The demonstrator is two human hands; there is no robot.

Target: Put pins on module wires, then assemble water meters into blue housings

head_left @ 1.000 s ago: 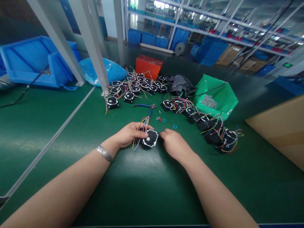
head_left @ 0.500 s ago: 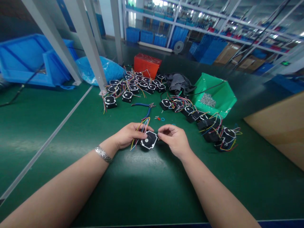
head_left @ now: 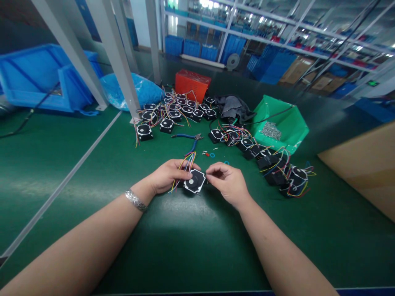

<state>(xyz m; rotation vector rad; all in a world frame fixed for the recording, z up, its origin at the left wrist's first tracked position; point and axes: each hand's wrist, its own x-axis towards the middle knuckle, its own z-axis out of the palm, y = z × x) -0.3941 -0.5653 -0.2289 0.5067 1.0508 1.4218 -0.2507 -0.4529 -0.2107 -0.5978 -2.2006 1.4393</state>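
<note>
A square black motor [head_left: 195,181] with silver-white corners and coloured wires sits in my left hand [head_left: 169,176], the thumb lying across its top face. Its yellow, red, white and blue wires loop up and down past those fingers. At the motor's right corner is my right hand [head_left: 226,181], thumb and forefinger pinched together; whatever is between the fingertips is too small to make out. Beyond the hands lie blue-handled cutting pliers [head_left: 193,139], with a blue ring [head_left: 212,155] and a few tiny red and white pieces near them.
Several wired motors [head_left: 166,125] cluster at the back, and another row of motors [head_left: 268,160] runs along the right. A green bin [head_left: 298,127] holds small metal screws. Behind stand a red box [head_left: 193,84], a dark cloth [head_left: 233,109] and a blue bag [head_left: 145,92]. Metal posts [head_left: 119,53] rise at left.
A small white piece now lies on the table to the right of the pliers, at a different angle than before. Both hands stay at the motor; the view has shifted slightly.
</note>
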